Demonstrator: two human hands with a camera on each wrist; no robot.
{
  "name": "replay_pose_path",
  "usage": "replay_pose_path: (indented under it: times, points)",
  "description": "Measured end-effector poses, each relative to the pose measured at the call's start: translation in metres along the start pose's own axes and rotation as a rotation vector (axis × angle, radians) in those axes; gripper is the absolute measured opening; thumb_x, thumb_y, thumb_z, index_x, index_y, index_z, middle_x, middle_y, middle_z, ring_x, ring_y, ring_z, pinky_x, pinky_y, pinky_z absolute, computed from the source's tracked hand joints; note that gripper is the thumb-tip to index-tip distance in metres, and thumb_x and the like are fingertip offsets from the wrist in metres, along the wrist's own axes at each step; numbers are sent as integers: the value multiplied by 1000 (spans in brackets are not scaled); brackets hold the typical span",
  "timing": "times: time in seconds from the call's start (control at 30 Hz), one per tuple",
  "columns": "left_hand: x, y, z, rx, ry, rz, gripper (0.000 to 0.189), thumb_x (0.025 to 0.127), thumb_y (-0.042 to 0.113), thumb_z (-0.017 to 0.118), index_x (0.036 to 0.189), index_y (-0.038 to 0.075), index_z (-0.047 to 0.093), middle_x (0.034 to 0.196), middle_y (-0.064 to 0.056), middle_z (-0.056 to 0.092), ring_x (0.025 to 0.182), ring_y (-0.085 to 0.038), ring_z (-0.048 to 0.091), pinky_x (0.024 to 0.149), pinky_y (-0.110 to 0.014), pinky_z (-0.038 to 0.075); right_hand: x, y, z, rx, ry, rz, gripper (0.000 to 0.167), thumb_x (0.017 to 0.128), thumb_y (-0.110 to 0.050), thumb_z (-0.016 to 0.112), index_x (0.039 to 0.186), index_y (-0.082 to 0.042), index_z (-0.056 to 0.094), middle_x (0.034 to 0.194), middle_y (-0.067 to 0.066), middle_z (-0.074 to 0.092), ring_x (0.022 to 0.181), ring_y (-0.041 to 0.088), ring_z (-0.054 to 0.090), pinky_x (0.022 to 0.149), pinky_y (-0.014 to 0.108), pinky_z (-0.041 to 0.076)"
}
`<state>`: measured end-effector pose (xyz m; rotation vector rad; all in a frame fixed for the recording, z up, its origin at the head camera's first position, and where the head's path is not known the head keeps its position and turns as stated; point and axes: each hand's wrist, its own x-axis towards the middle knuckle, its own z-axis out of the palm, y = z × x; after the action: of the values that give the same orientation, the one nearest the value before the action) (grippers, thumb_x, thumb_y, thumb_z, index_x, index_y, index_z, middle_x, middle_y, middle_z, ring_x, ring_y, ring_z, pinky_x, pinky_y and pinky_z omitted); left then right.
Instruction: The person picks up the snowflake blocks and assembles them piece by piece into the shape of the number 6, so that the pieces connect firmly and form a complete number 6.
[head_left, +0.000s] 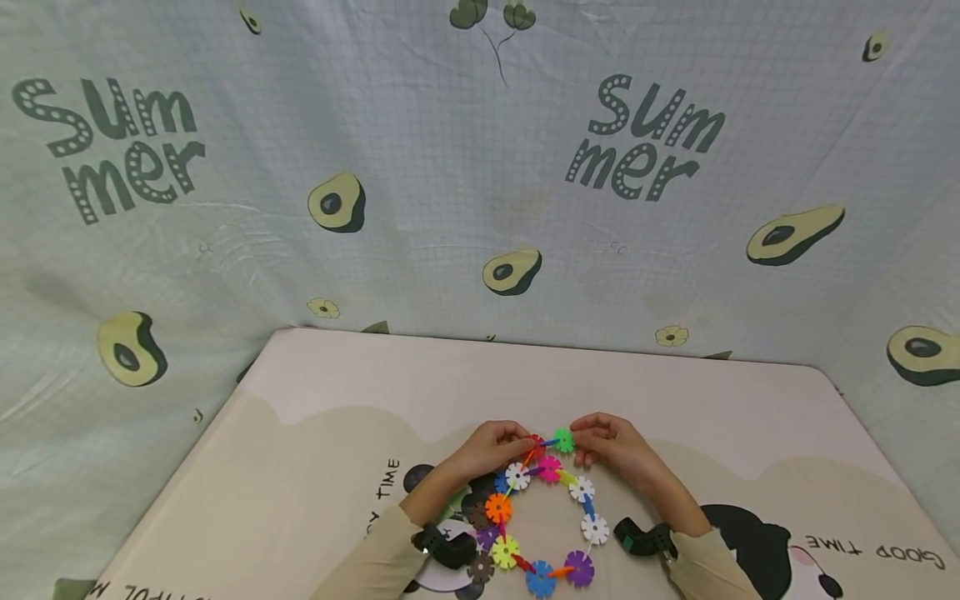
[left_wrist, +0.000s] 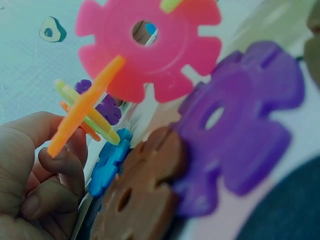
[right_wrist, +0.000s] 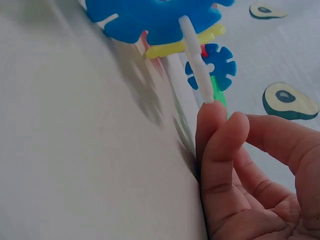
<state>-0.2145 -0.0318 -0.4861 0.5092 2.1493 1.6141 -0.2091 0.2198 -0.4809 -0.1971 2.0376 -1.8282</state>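
A ring of interlocking snowflake discs, notched and many-coloured, lies on the table, with an orange disc [head_left: 498, 507] on its left side and a purple disc [head_left: 580, 569] at its lower right. At its far side, my left hand [head_left: 491, 448] pinches a red snowflake disc [head_left: 536, 446]. My right hand [head_left: 613, 446] pinches a green snowflake disc [head_left: 564, 440] by its right edge. Between these two, a blue disc [head_left: 551, 442] stands edge-on and joins them. The left wrist view has a pink disc [left_wrist: 155, 50] close up. In the right wrist view, fingertips partly hide the green disc [right_wrist: 218, 92].
Loose discs lie left of the ring, among them a brown disc [head_left: 481, 570] near the left wrist. The table [head_left: 300, 500] has a printed cover with cartoon animals and lettering. Behind it hangs a cloth [head_left: 420, 208] printed with avocados. Each wrist wears a black band [head_left: 448, 548].
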Motion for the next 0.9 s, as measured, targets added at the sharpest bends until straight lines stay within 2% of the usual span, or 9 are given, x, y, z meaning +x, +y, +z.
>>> replay_pose_path:
  times: [0.13, 0.3, 0.57, 0.9]
  points:
    - [0, -1, 0, -4, -1, -7, 23, 97, 19, 60, 100, -3, 67, 69, 2, 55, 59, -8, 46, 55, -20, 39, 0, 1, 1, -57, -15, -18, 39, 96, -11, 61, 121, 17, 51, 75, 3, 64, 62, 9, 58, 59, 21, 48]
    - [0, -1, 0, -7, -3, -11, 24, 97, 19, 60, 100, -3, 67, 69, 2, 54, 59, -8, 46, 55, -20, 39, 0, -1, 2, -106, 3, -6, 36, 96, -11, 61, 119, 16, 55, 70, 2, 60, 58, 8, 52, 55, 20, 43]
    - [1, 0, 0, -7, -8, -15, 23, 97, 20, 60, 100, -3, 67, 69, 3, 54, 60, -8, 46, 56, -20, 39, -1, -2, -1, -59, 10, -16, 36, 96, -10, 60, 120, 17, 55, 74, 4, 64, 60, 8, 56, 55, 20, 46]
    - [0, 0, 0, 38, -28, 29, 23, 97, 18, 60, 99, -2, 69, 70, 3, 55, 60, -7, 46, 56, -19, 39, -2, 0, 4, -40, -22, -53, 33, 95, -7, 62, 114, 19, 57, 75, 5, 68, 62, 8, 60, 60, 21, 51]
